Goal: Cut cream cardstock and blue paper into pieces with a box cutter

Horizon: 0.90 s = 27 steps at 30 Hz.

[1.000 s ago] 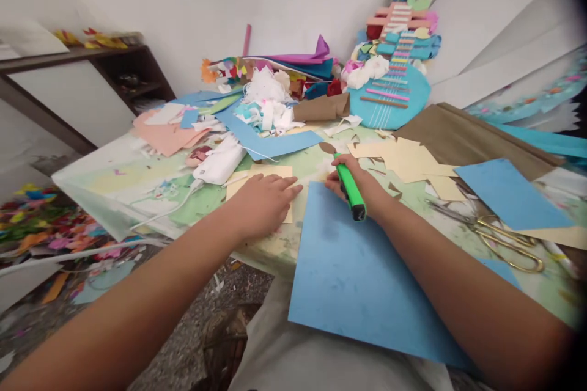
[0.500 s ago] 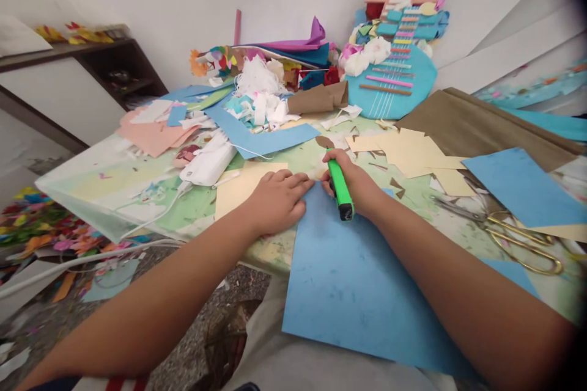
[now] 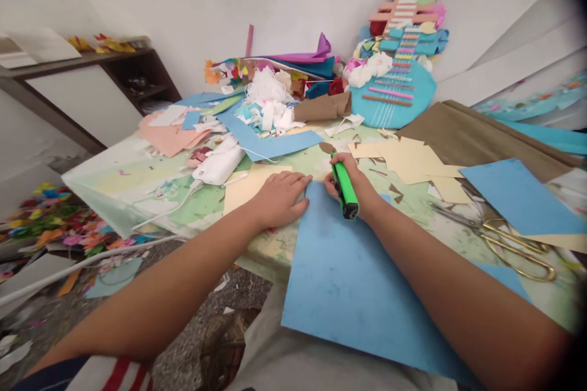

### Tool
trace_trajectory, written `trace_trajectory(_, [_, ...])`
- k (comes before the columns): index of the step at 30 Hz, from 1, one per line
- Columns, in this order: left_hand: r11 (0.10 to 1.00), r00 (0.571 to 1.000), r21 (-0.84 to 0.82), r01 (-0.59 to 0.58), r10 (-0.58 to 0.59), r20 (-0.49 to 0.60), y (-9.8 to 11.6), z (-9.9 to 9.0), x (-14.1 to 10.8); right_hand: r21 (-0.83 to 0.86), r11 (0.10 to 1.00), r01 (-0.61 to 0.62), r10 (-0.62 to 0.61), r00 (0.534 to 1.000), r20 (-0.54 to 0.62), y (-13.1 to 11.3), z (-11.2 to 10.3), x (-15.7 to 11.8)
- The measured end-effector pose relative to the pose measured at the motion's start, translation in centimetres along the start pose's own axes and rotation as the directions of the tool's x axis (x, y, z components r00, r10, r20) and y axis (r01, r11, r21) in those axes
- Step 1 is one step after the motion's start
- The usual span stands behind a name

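Note:
A green utility knife [image 3: 347, 190] with a black end is gripped in my right hand [image 3: 355, 183], its fingers wrapped around it. Its tip points away from me, and my fingers hide the blade end. Under it lies a blue sheet of paper [image 3: 348, 293], which hangs over the table's near edge onto my lap. My left hand [image 3: 283, 198] rests flat, fingers stretched out, beside the sheet's far left corner. Its fingertips touch or nearly touch that corner. A small brown paper leaf [image 3: 327, 147] lies just beyond my right hand.
Gold-handled scissors [image 3: 518, 244] lie right of my right forearm, near another blue sheet [image 3: 523, 195]. Cream paper pieces [image 3: 413, 159] are behind them. A white corded device [image 3: 217, 162] sits at left. A turquoise paper guitar [image 3: 394, 95] leans at the back.
The camera view has shifted slightly, so the scene sits a little further right and lower. Both hands stay in nearly the same place, and the right hand still holds the green knife.

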<state>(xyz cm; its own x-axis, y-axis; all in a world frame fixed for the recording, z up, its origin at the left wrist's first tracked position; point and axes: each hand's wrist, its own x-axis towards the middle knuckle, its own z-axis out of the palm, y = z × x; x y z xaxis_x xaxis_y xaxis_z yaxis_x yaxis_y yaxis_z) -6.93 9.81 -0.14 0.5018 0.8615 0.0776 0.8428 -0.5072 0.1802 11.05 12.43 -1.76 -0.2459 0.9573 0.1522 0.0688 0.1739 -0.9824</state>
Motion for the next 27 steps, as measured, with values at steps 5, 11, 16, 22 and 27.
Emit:
trace_trajectory(5, [0.982,0.993,-0.145,0.121,-0.121,0.01,0.2,-0.8,1.1,-0.108,0.982,0.153,-0.173,0.964,-0.203,-1.2,-0.3,-0.3])
trace_trajectory(11, [0.97,0.979,-0.149,0.192,-0.201,-0.044,0.6,-0.2,1.6,0.211,0.97,-0.118,0.161,0.966,-0.2,-4.6,-1.6,-0.6])
trace_trajectory(16, [0.97,0.98,-0.138,0.2,-0.201,0.008,0.5,0.0,2.5,0.513,0.829,-0.224,0.288,0.957,-0.047,-5.0,-2.2,-0.9])
trace_trajectory(22, [0.916,0.944,-0.23,0.329,-0.321,0.069,0.9,-0.6,3.6,0.704,0.701,-0.117,0.256,0.962,-0.095,-2.9,-2.0,-1.0])
trace_trajectory(27, [0.834,0.92,-0.4,0.38,-0.386,0.069,1.6,-0.8,3.4,0.663,0.739,-0.12,0.275,0.952,-0.134,-2.6,-1.9,-1.4])
